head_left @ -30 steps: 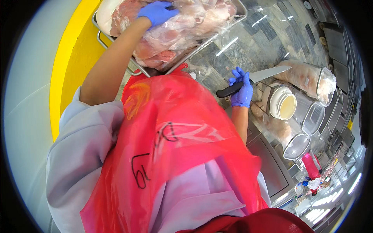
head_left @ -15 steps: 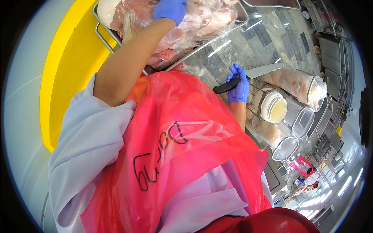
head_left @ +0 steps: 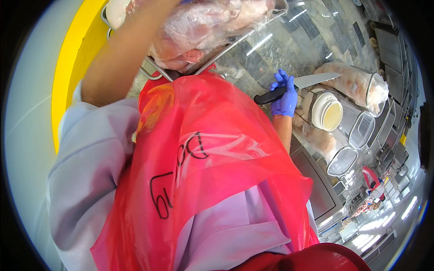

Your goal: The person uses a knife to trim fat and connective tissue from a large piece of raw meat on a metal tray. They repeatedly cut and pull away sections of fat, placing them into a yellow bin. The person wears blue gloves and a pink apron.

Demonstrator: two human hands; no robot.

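Near the white tub (head_left: 318,110), right grip (head_left: 285,102) clamped on knife (head_left: 311,81) (left grip (head_left: 185,1): state unclear).

Black handwritten letters (head_left: 181,154) across the red plastic apron (head_left: 235,169)

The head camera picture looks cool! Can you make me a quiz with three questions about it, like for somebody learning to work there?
1. Pick one. What is the right hand holding?
A) a spoon
B) a knife
C) a brush

2. True or false? The knife points toward the left edge of the picture.

3. Fill in the missing word. The meat lies in a metal ____.

Key:
1. B
2. False: it points toward the right edge.
3. tray
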